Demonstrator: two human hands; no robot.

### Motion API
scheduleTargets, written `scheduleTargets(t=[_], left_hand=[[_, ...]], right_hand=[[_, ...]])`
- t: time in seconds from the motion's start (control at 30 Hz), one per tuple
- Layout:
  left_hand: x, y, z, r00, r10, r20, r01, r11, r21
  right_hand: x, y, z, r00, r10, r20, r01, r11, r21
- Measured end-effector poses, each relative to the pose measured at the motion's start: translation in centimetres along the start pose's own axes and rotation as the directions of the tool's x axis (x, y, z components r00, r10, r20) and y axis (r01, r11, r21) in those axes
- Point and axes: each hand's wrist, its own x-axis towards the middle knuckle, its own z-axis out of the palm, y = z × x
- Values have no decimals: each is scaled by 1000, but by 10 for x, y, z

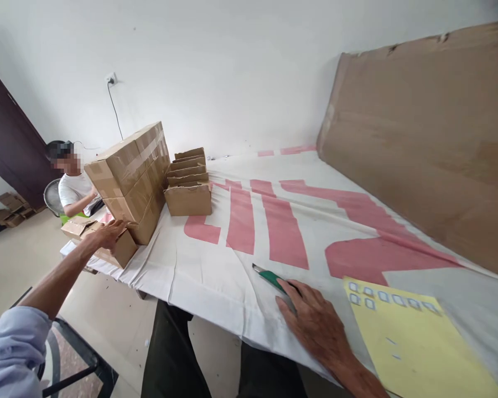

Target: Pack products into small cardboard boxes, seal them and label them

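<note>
My left hand [110, 234] reaches out to the left and lies over a small cardboard box [125, 250] at the table's edge. Its fingers span the top and the thumb comes down the near side, gripping it. In my right hand [313, 318] is a green utility knife [269, 278], held low against the white cloth. The metal tip of the knife points to the upper left, and its rear end is hidden under the fingers. Right of that hand lies a yellow sheet [415, 342] with several small stickers along its top.
Taped cardboard boxes [128, 171] are stacked behind my left hand. Beside them stands an open carton with upright dividers [188, 200]. A large cardboard panel [423, 138] leans at the right. A co-worker [75, 189] sits beyond the stack. The cloth [203, 276] has red printing.
</note>
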Motion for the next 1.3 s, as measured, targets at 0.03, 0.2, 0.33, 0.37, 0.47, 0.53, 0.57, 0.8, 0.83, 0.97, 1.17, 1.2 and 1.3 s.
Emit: scheduleTargets(t=[0.03, 0.2, 0.33, 0.37, 0.47, 0.53, 0.57, 0.8, 0.83, 0.97, 1.17, 1.2, 1.3], left_hand=[[-1, -7, -1, 1000, -28, 6, 28, 999, 18], [-4, -24, -1, 997, -69, 20, 67, 995, 67], [-8, -20, -2, 1000, -21, 19, 20, 997, 71], [-8, -18, -3, 1000, -10, 18, 8, 998, 70], [-7, -5, -3, 999, 31, 17, -32, 998, 53], [-5, 8, -2, 997, 70, 14, -70, 997, 32], [-5, 17, 0, 996, 93, 11, -93, 995, 21], [-1, 119, 33, 949, 293, -113, -300, 952, -51], [-1, 139, 37, 938, 314, -146, -327, 942, -71], [-3, 193, 42, 887, 405, -223, -453, 858, -242], [-24, 126, 45, 910, 190, -368, -389, 699, -600], [-29, 107, 51, 927, 137, -350, -351, 651, -673], [-40, 68, 81, 969, 67, -239, -243, 460, -854]], right_hand=[[0, 0, 1, 1000, 8, -3, -8, 1000, 4], [0, -1, 4, 998, 57, -13, -57, 998, 24], [2, -2, 2, 998, 65, -13, -64, 998, 29], [2, -2, 2, 998, 61, -15, -61, 998, 26], [4, -3, 0, 998, 54, -15, -54, 998, 19], [5, -4, -1, 998, 58, -8, -58, 998, 13], [5, -4, -2, 998, 61, -4, -60, 998, 11], [3, -4, -4, 998, 57, 16, -57, 998, 2], [3, -4, -4, 999, 51, 15, -51, 999, -1], [1, 0, -3, 1000, 19, -5, -18, 1000, 4], [0, 1, -2, 999, 38, -4, -37, 999, 34], [0, 1, -1, 999, 44, -3, -44, 998, 38], [-1, 2, -1, 998, 56, -6, -56, 997, 46]])
